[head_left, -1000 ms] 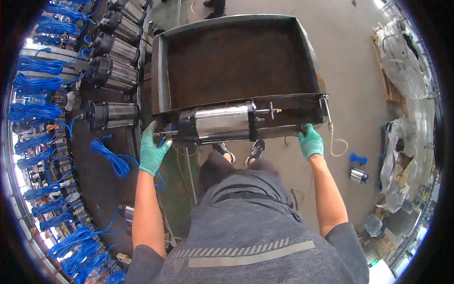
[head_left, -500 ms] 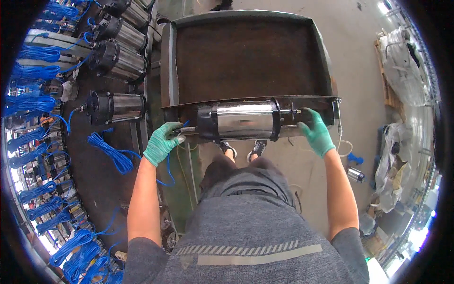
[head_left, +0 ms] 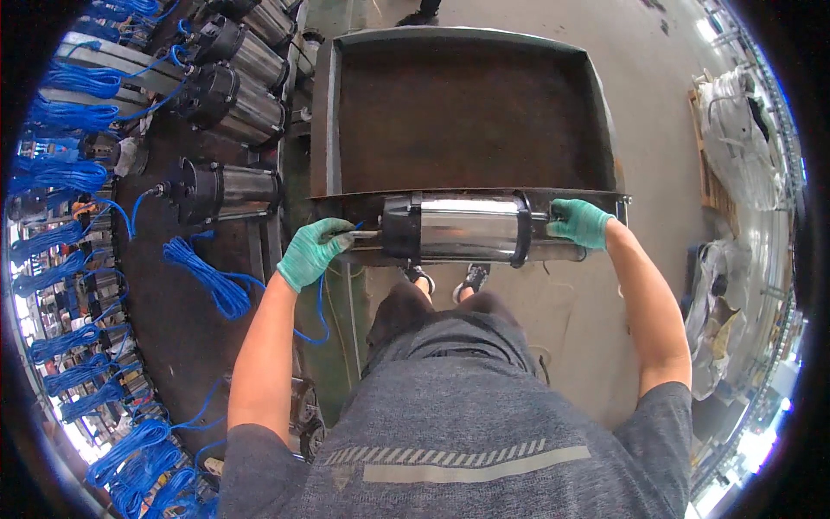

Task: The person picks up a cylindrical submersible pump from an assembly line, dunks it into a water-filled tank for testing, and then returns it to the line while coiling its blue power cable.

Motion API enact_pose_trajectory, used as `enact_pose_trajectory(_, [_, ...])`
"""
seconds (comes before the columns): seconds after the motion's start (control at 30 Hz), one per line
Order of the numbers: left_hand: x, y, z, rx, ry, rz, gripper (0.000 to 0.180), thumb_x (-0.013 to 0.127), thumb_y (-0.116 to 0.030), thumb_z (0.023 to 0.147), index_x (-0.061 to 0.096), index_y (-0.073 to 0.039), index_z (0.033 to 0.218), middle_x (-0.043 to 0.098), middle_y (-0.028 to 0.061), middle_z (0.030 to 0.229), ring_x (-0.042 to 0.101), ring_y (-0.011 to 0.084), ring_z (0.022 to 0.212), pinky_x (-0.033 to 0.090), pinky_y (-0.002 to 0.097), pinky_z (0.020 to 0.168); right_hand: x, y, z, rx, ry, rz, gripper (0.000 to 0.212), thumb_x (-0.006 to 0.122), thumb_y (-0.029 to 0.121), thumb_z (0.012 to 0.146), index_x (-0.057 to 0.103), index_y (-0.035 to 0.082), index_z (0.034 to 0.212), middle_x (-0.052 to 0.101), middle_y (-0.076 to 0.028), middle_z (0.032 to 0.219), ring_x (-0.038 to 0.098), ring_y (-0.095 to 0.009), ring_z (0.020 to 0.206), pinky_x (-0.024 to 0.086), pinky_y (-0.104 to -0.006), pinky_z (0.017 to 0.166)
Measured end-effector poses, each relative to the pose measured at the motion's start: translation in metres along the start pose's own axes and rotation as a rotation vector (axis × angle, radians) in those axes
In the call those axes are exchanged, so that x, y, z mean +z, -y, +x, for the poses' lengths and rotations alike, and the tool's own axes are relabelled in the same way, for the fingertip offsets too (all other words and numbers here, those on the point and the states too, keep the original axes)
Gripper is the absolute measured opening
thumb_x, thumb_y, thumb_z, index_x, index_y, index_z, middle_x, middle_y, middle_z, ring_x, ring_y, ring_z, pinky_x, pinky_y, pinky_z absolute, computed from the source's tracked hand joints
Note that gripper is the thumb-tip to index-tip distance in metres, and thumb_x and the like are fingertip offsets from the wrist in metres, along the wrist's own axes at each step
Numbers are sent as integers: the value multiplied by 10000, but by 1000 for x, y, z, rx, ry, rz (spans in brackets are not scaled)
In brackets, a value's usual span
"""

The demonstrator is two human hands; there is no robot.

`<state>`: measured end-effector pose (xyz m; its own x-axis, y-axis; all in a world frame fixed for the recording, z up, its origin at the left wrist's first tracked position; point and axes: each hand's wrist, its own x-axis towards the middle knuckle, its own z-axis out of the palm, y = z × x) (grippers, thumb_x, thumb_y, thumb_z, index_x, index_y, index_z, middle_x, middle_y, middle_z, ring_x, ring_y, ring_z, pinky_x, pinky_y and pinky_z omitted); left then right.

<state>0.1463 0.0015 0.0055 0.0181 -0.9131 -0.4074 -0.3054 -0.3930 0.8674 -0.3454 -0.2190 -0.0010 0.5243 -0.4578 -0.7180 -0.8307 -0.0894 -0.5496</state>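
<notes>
A steel cylindrical pump (head_left: 471, 229) with black end caps lies sideways along the near edge of a dark, shallow metal trough (head_left: 471, 112). My left hand (head_left: 316, 253), in a green glove, is closed around a metal rod or pipe (head_left: 367, 234) at the pump's left end. A blue cable (head_left: 322, 307) runs from near this hand to a coil (head_left: 207, 275) on the left bench. My gloved right hand (head_left: 581, 223) is at the pump's right end, fingers closed around the end of its rod or fitting. The palm and fingers hide most of that part.
Several similar pumps (head_left: 235, 192) lie on the dark bench (head_left: 186, 346) at left. Beyond them hang many blue cable coils (head_left: 73, 176). A pallet with plastic-wrapped goods (head_left: 735, 138) stands at far right. Another person's dark shoe (head_left: 419, 17) shows past the trough.
My right hand has closed in leftward from beside the rods onto the pump's right end, covering its fitting. My left hand keeps its hold. The whole view has shifted slightly.
</notes>
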Motion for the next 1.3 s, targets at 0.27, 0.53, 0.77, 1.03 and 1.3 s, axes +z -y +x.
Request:
enact_pose_trajectory(0.27, [12,-9,22,-603,-127,-386,360,611,-415,1010,688,-79,908,564,38,648,531,150,509,441,318,475,38,5,3,-224,-525,-692,238,705,250,861,613,77,996,699,-148,970,677,-374,871,549,-465,733])
enact_pose_trajectory(0.53, [16,-7,-11,405,-180,409,322,649,-260,979,690,-15,1183,700,176,1177,673,320,1085,527,363,934,-1,34,-18,194,15,172,551,671,536,932,671,16,1113,628,-42,796,606,-145,691,512,-343,591])
enact_pose_trajectory(0.77, [18,-10,34,-640,-63,-165,458,551,-478,1021,678,-70,855,591,56,598,520,167,410,459,333,466,20,13,7,406,-99,880,402,586,498,996,697,112,1003,616,9,776,555,-128,651,468,-322,562])
enact_pose_trajectory(1.03, [4,-3,-8,310,38,700,574,769,-281,854,595,-35,1342,587,193,1350,566,268,1269,470,404,1051,47,-17,-3,-113,-275,814,244,612,15,900,670,60,1133,629,32,968,558,-63,815,477,-233,700])
enact_pose_trajectory(1.3, [16,0,32,-585,-33,-295,500,578,-445,1015,708,38,1021,689,107,731,640,210,699,517,361,725,30,17,-6,-15,-230,1046,333,645,93,925,634,29,1251,669,-12,1021,627,-121,845,546,-260,778])
